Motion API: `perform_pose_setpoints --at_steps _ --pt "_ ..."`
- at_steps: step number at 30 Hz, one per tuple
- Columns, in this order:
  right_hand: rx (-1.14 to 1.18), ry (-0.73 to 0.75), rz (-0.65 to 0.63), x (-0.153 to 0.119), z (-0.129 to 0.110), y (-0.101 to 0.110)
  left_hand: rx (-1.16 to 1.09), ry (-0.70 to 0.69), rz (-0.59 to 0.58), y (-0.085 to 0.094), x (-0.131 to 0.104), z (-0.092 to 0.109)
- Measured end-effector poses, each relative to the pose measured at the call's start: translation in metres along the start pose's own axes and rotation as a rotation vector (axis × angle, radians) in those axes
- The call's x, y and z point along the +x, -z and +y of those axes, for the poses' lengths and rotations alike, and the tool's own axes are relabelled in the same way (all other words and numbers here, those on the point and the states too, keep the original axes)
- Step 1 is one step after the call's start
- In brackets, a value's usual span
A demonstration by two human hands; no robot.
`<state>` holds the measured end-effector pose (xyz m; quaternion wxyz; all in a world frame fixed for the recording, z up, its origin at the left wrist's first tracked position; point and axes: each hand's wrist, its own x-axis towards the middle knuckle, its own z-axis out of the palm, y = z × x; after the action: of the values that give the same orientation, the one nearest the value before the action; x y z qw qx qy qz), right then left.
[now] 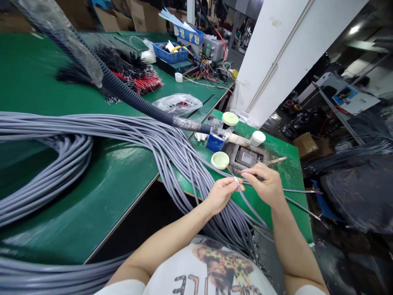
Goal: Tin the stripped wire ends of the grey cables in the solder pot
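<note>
Green worktop (291,176), cluttered workshop behind. Head view: grey cable (245,200) right of centre, end splayed into coloured wires (231,169). Left hand (222,194) pinches cable near white band (236,180); right hand (266,183) nips at wires with thumb and fingertip. Best done, probably: left pinch steady near end, strands kept apart. Around: cable bundle (187,155) sweeping from left edge, crowding left forearm; hose (132,94), white jar (257,138), shallow lid (220,160) beyond fingers, limiting reach.
</note>
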<state>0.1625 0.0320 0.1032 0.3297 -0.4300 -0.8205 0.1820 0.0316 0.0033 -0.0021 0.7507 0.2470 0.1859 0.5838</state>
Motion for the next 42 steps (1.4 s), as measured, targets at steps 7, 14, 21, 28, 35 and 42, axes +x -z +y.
perform_pose_setpoints --at_steps 7,14,21,28,35,42 --pt "-0.034 0.235 -0.032 -0.017 0.014 0.007 -0.127 0.093 -0.01 0.01 -0.001 0.005" --pt "-0.204 0.423 -0.129 -0.032 0.023 -0.007 -0.198 0.094 -0.023 0.006 0.002 0.012" --pt "-0.058 0.458 0.004 -0.021 0.039 -0.024 0.129 0.003 -0.009 0.008 0.001 0.019" --pt "-0.076 0.188 0.159 0.026 0.036 -0.023 1.148 -0.564 0.03 0.039 -0.009 0.026" --pt "-0.181 0.148 0.028 0.066 0.046 -0.046 1.545 -0.764 -0.112 0.058 -0.007 0.012" --pt "-0.229 0.137 -0.079 0.083 0.056 -0.065 1.574 -0.811 -0.089 0.061 -0.006 0.012"
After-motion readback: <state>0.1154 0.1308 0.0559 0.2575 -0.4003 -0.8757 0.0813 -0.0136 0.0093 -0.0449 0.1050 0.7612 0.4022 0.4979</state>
